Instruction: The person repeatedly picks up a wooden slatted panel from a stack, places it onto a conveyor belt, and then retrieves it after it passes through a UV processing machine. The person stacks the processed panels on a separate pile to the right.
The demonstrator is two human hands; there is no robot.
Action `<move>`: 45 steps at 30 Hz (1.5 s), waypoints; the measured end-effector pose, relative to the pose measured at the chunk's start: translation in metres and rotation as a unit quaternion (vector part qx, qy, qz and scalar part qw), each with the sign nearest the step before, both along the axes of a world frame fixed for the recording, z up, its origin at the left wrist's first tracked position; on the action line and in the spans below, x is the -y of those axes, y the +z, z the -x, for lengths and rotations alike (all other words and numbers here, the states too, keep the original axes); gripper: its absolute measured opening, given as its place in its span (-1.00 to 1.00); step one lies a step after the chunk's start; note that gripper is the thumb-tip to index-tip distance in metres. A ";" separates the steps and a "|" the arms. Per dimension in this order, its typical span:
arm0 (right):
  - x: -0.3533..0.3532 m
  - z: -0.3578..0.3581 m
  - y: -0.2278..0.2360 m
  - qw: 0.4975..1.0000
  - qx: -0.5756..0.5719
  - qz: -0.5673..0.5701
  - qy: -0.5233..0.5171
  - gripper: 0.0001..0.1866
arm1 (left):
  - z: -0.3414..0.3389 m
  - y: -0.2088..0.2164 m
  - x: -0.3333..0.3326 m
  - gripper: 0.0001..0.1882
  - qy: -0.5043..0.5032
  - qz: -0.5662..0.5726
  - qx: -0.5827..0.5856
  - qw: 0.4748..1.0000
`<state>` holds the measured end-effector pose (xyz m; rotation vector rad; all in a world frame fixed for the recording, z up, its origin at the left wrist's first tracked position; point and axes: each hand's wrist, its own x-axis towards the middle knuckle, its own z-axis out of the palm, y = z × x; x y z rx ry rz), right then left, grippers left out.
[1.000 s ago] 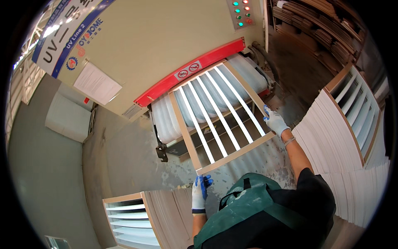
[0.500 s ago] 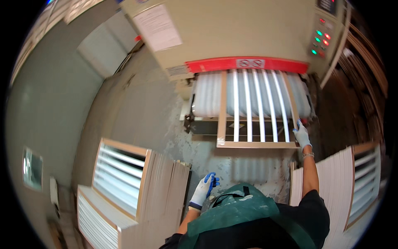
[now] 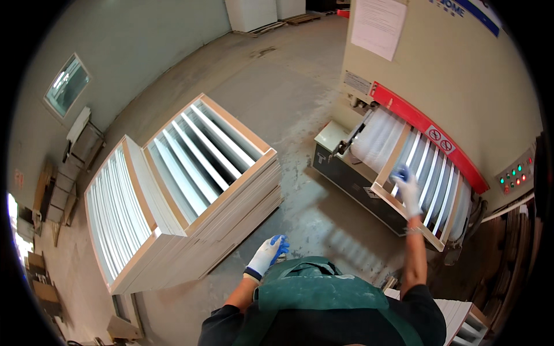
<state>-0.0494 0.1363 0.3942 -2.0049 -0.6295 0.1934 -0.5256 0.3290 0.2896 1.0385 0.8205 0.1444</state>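
Note:
A slatted panel point(image 3: 397, 203) with tan edge strips and white slats lies on the roller conveyor point(image 3: 369, 138) of a large beige machine, its far end under the red guard. My right hand point(image 3: 408, 195), in a white glove with blue fingertips, is over the panel near its front left corner. Motion smears those fingers, and whether they touch the panel I cannot tell. My left hand point(image 3: 266, 255), gloved the same way, hangs before my green apron point(image 3: 317, 294) with nothing in it, its fingers loosely extended, close to a tall stack of similar panels point(image 3: 231, 213).
A second stack of slatted panels point(image 3: 124, 213) adjoins the first on the left. More panels point(image 3: 461, 314) stand at the lower right. The machine has a red guard bar point(image 3: 427, 135) and a panel of lit buttons point(image 3: 515, 176). Concrete floor point(image 3: 288, 115) runs between stacks and machine.
My view has swung left toward the stacks. The slatted panel has moved farther under the red guard. My right hand has gone from the panel's right front corner to its left side.

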 end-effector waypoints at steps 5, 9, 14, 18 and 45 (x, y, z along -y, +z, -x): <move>-0.248 0.087 -0.024 0.943 -0.117 0.017 0.312 -0.19 | 0.037 0.019 -0.012 -0.52 0.080 -0.002 -0.008 0.997; -0.382 0.150 -0.039 0.938 0.088 0.182 0.282 -0.02 | 0.082 0.032 -0.022 -0.52 0.136 -0.039 -0.068 0.988; -0.456 0.177 -0.039 0.874 0.091 0.322 0.352 -0.27 | 0.155 0.008 -0.029 -0.51 0.291 0.022 -0.005 0.956; -0.463 0.171 -0.050 0.868 0.139 0.323 0.350 -0.33 | 0.195 -0.023 -0.043 -0.49 0.358 0.018 -0.045 0.932; 0.042 0.172 -0.012 0.975 -0.092 0.197 -0.041 -0.56 | 0.076 0.096 -0.017 -0.48 0.152 -0.170 -0.119 0.966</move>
